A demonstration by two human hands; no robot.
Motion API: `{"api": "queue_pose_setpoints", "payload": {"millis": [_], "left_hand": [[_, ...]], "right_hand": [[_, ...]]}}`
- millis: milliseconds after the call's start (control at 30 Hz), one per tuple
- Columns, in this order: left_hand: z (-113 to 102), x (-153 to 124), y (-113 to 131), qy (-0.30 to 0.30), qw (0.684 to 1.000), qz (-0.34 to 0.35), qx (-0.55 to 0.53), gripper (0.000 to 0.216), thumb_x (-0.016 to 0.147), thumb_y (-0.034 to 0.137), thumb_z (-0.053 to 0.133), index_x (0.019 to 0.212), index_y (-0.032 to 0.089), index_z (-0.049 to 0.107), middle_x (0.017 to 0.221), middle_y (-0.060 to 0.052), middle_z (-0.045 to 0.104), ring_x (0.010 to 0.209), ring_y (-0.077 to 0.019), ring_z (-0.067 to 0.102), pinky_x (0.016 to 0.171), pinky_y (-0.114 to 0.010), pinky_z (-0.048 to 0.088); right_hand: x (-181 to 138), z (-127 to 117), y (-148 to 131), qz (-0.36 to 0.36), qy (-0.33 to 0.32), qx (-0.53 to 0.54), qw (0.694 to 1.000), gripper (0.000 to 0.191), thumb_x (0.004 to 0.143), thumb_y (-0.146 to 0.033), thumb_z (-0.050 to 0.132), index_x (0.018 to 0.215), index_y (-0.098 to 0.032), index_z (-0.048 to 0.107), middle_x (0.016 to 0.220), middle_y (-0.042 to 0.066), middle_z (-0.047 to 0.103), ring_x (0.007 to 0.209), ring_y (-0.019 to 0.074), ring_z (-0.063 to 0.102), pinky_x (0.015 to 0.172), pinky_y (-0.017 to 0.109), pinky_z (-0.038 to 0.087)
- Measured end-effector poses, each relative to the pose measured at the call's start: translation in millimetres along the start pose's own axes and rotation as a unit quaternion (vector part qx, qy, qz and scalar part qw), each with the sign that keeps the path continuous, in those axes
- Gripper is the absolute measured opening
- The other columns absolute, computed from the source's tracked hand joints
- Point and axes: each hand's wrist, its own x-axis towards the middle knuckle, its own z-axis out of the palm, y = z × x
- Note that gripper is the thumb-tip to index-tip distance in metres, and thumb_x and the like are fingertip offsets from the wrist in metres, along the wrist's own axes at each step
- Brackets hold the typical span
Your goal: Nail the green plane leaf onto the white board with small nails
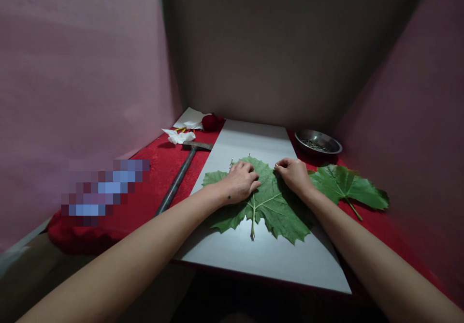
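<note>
A large green leaf (266, 204) lies on a white board (255, 137), its stalk pointing toward me. Two small nails stand up at its far edge, one nail (249, 154) near the tip and another just left of it. My left hand (239, 182) rests on the leaf's upper left part, fingers spread and pressing it flat. At the upper right edge of the leaf, my right hand (292, 173) is closed in a pinch; a small shiny bit, which looks like a nail's head, shows at the fingertips. The rest of that nail is hidden.
Left of the board lies a hammer (183, 173) on the red cloth (134, 226). A metal bowl (318, 141) of nails stands at the back right, a second leaf (350, 185) before it. Crumpled white tissue (179, 136) and a red ball-shaped thing (211, 122) sit back left.
</note>
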Motion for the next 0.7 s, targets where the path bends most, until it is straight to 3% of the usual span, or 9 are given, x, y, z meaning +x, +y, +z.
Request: {"api": "queue_pose_setpoints", "payload": {"millis": [200,367,533,700], "left_hand": [[-0.2,1.3,-1.3,0.001,1.0,0.005,0.002,0.031,0.092,0.037,0.044,0.111,0.019,0.061,0.115,-0.01,0.054,0.109,-0.027,0.044,0.094,-0.042,0.034],[0.4,0.3,0.0,0.011,1.0,0.008,0.004,0.038,0.091,0.035,0.046,0.125,0.017,0.05,0.119,-0.011,0.053,0.111,-0.0278,0.044,0.095,-0.043,0.032],[0.7,0.4,0.5,0.013,1.0,0.01,0.005,0.034,0.091,0.039,0.045,0.115,0.018,0.057,0.114,-0.01,0.054,0.109,-0.0275,0.046,0.094,-0.043,0.032],[0.5,1.1,0.5,0.034,0.999,0.004,0.006,0.035,0.092,0.039,0.042,0.118,0.018,0.053,0.113,-0.011,0.052,0.103,-0.026,0.049,0.092,-0.043,0.034]], "right_hand": [[1.3,-3.2,-3.5,0.022,-0.014,0.002,1.0,0.012,0.071,-0.018,0.06,0.069,-0.015,0.071,0.063,0.004,0.069,0.059,0.0151,0.061,0.06,0.022,0.041],[1.2,-2.8,-3.5,0.02,-0.012,-0.002,1.0,0.013,0.071,-0.019,0.06,0.071,-0.014,0.072,0.066,0.005,0.07,0.063,0.0159,0.062,0.062,0.023,0.042],[0.6,-3.3,-3.8,0.029,-0.017,-0.001,0.999,0.012,0.071,-0.02,0.06,0.071,-0.015,0.071,0.064,0.005,0.069,0.062,0.016,0.063,0.062,0.023,0.042],[0.3,-3.2,-3.8,0.024,-0.01,0.01,1.0,0.011,0.07,-0.02,0.06,0.068,-0.016,0.071,0.06,0.003,0.068,0.059,0.0156,0.062,0.061,0.023,0.043]]}}
